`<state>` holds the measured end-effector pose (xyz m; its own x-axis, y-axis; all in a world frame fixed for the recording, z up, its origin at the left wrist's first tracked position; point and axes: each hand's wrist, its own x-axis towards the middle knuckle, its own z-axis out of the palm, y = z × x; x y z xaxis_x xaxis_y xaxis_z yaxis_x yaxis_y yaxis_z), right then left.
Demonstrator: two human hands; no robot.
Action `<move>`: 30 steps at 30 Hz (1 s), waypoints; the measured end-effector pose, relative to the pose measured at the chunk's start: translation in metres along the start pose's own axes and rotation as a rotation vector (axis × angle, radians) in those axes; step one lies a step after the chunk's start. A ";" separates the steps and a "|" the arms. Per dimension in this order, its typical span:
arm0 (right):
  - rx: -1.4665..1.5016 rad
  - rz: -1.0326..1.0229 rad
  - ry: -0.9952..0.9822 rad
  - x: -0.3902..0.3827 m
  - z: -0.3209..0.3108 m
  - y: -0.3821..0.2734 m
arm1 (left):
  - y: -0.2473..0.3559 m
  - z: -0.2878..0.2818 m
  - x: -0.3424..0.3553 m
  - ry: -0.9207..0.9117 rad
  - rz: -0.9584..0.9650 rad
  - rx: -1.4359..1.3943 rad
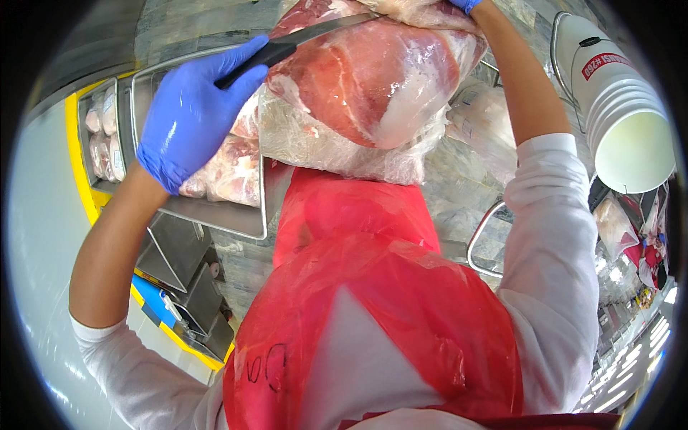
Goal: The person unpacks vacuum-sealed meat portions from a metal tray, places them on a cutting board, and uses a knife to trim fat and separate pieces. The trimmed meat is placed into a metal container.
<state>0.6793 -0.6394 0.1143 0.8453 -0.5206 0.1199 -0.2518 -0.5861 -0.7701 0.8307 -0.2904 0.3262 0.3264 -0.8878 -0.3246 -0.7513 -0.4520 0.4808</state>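
Note:
My left hand [188, 118], in a blue glove, is closed round the black handle of a long knife [322, 30], whose blade reaches rightward over a large raw meat piece [362, 89], its tip at a paler fold [416, 11] on top. The meat rests on crumpled clear plastic [326, 154]. My right hand [466, 5], also gloved, is at the top edge by the meat's upper right, its fingers mostly out of view. Beside and below my left hand, a metal tray [247, 229] holds more pale red meat [233, 172].
At left are packaged meat pieces [107, 136], a yellow edge [75, 143] and metal bins [172, 251]. At right stand stacked white buckets [631, 150], a metal loop handle [487, 215] and bagged items [487, 122]. My red plastic apron [358, 208] is below the meat.

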 end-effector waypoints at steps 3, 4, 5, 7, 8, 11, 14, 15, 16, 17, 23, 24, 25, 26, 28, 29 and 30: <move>0.049 0.010 0.046 0.001 0.000 0.026 | -0.015 0.024 -0.008 0.118 0.047 0.083; 0.059 -0.005 0.060 0.000 0.002 0.026 | -0.017 0.030 -0.011 0.140 0.023 0.003; 0.058 0.009 0.074 -0.001 0.003 0.026 | -0.019 0.036 -0.013 0.162 0.000 -0.077; 0.059 0.028 0.096 -0.001 0.004 0.021 | -0.028 0.056 -0.016 0.251 0.003 -0.271; 0.007 0.015 0.104 0.000 0.004 0.021 | -0.036 0.064 -0.017 0.262 -0.012 -0.292; -0.304 -0.157 0.106 0.002 0.002 0.039 | -0.052 0.084 -0.023 0.280 -0.054 -0.317; -0.777 -0.468 0.079 0.009 -0.002 0.059 | -0.060 0.111 -0.024 0.365 0.009 -0.328; -0.842 -0.476 0.085 0.007 -0.002 0.051 | -0.067 0.119 -0.025 0.390 0.030 -0.298; -0.919 -0.472 0.091 0.002 -0.006 0.046 | -0.070 0.124 -0.022 0.407 0.065 -0.275; -0.873 -0.386 0.077 0.001 -0.006 0.046 | -0.074 0.123 -0.022 0.383 0.058 -0.239; -0.886 -0.252 0.084 0.004 0.004 0.057 | -0.069 0.064 -0.026 0.194 0.046 -0.214; -0.734 -0.159 0.118 0.000 0.001 0.051 | -0.062 0.044 -0.028 0.190 0.089 -0.167; -0.583 -0.059 0.152 -0.006 -0.001 0.049 | -0.059 0.028 -0.029 0.179 0.137 -0.122; -0.619 -0.088 0.154 -0.008 -0.003 0.057 | -0.052 0.014 -0.033 0.131 0.088 -0.148; -0.680 -0.152 0.156 -0.011 -0.002 0.077 | -0.039 -0.009 -0.043 0.037 -0.023 -0.192; -0.750 -0.223 0.164 -0.009 -0.003 0.078 | -0.033 -0.016 -0.043 0.019 -0.011 -0.154; -0.821 -0.292 0.175 -0.008 -0.004 0.079 | -0.025 -0.020 -0.043 0.000 0.003 -0.117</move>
<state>0.6506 -0.6836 0.0553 0.8616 -0.3290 0.3866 -0.3530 -0.9356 -0.0095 0.8468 -0.2428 0.3449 0.3238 -0.8892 -0.3231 -0.6802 -0.4562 0.5737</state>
